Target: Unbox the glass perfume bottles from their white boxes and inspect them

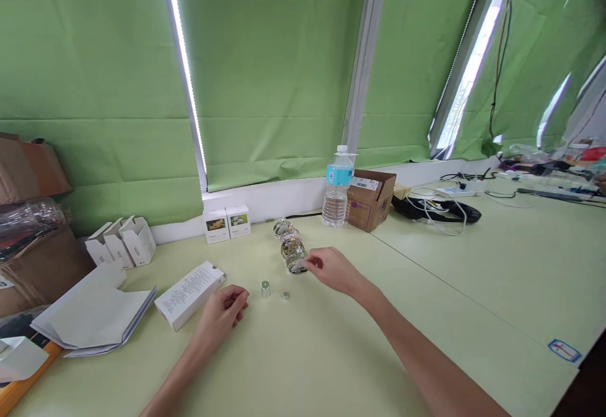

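Several small glass bottles stand in a row that runs away from me on the pale table. The nearest glass bottle (296, 264) is at the fingertips of my right hand (330, 268), which is closed in a pinch at its right side. My left hand (226, 306) rests on the table with its fingers curled in, and nothing shows in them. Just right of it stand a shiny silver cap (265, 289) and a smaller silver piece (285, 295). A long white box (190, 294) with printed text lies beside my left hand, on its left.
Two small white boxes (228, 224) stand against the wall. A water bottle (336, 190) and a brown carton (370, 201) are behind the row. White papers (95, 316), open white boxes (124, 240) and cartons (38, 272) fill the left. A black strap (438, 210) with cables lies right.
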The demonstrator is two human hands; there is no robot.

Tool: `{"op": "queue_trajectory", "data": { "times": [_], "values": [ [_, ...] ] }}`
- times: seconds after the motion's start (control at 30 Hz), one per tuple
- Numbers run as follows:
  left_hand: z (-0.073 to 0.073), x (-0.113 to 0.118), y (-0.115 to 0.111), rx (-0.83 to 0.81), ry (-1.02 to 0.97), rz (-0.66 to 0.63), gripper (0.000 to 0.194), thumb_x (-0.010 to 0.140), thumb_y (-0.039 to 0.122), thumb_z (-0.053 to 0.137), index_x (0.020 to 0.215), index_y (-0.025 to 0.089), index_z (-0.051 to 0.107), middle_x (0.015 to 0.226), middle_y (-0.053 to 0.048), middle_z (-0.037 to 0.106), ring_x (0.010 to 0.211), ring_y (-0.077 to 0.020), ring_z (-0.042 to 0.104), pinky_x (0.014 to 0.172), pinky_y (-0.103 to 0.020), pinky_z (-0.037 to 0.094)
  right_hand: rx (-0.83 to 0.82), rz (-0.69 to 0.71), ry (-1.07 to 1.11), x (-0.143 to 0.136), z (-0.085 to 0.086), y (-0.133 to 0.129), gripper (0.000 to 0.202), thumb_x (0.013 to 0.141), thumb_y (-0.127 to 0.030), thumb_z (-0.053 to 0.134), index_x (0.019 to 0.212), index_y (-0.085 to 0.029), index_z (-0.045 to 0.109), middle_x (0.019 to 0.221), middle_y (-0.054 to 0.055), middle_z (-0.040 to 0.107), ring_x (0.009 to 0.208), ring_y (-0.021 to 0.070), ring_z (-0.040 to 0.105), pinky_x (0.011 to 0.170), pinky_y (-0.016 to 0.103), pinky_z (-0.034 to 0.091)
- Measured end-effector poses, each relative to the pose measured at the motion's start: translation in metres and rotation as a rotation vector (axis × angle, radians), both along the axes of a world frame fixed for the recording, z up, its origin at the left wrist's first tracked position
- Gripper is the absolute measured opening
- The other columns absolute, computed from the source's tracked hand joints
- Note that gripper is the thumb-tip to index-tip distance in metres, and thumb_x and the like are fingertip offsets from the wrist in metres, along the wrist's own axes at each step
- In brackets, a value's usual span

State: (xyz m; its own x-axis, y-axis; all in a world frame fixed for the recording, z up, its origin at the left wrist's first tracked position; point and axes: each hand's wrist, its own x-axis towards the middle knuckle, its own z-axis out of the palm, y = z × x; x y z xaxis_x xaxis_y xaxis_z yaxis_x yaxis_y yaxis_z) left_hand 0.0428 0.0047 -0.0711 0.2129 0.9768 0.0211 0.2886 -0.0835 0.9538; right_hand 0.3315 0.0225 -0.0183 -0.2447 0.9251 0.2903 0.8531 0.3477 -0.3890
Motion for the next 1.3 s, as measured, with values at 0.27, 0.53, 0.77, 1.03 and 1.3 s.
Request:
{"op": "queue_trajectory", "data": {
  "times": [0.27, 0.53, 0.77, 1.03, 1.3],
  "values": [
    [-0.003, 0.0, 0.002, 0.009, -0.012, 0.005, 0.044, 0.075, 0.059, 0.059, 0.083, 0.015, 0.063, 0.07, -0.003, 0.06, 0.056, -0.0137, 0.051, 0.048, -0.023, 0.039, 0.083, 0.381, -0.105, -0.065, -0.007, -0.044, 0.042, 0.09, -0.032, 0.049, 0.131, -0.021, 0.053, 0.134, 0.007, 0.056, 0.117, 0.022, 0.054, 0.099, 0.033, 0.041],
    [-0.004, -0.001, 0.002, 0.029, 0.013, -0.006, 0.044, 0.078, 0.058, 0.057, 0.084, 0.016, 0.063, 0.071, -0.003, 0.061, 0.056, -0.0131, 0.051, 0.048, -0.023, 0.039, 0.051, 0.256, -0.323, -0.064, -0.009, -0.043, 0.035, 0.096, -0.035, 0.037, 0.114, -0.018, 0.063, 0.13, 0.011, 0.058, 0.108, 0.0255, 0.061, 0.085, 0.033, 0.047],
    [-0.006, -0.001, 0.002, 0.026, 0.027, -0.003, 0.044, 0.078, 0.059, 0.057, 0.083, 0.016, 0.063, 0.071, -0.003, 0.06, 0.057, -0.0139, 0.052, 0.049, -0.023, 0.04, 0.007, 0.049, -0.43, -0.054, -0.006, -0.039, 0.036, 0.097, -0.035, 0.037, 0.093, -0.015, 0.067, 0.101, 0.013, 0.068, 0.084, 0.0243, 0.066, 0.068, 0.031, 0.044],
    [-0.004, 0.0, 0.001, 0.032, 0.035, 0.005, 0.045, 0.077, 0.06, 0.057, 0.082, 0.016, 0.063, 0.071, -0.004, 0.061, 0.057, -0.0144, 0.052, 0.048, -0.024, 0.039, 0.025, 0.05, -0.372, -0.051, 0.002, -0.041, 0.033, 0.096, -0.034, 0.038, 0.092, -0.017, 0.066, 0.103, 0.01, 0.067, 0.082, 0.0217, 0.065, 0.066, 0.03, 0.04],
    [-0.008, -0.002, 0.003, 0.048, 0.048, -0.005, 0.042, 0.079, 0.057, 0.056, 0.084, 0.016, 0.063, 0.071, -0.003, 0.06, 0.058, -0.0147, 0.053, 0.048, -0.023, 0.039, -0.111, 0.238, -0.322, -0.056, 0.004, -0.051, 0.026, 0.091, -0.026, 0.046, 0.076, -0.019, 0.066, 0.085, 0.007, 0.069, 0.079, 0.0202, 0.064, 0.068, 0.027, 0.04]
  ]
}}
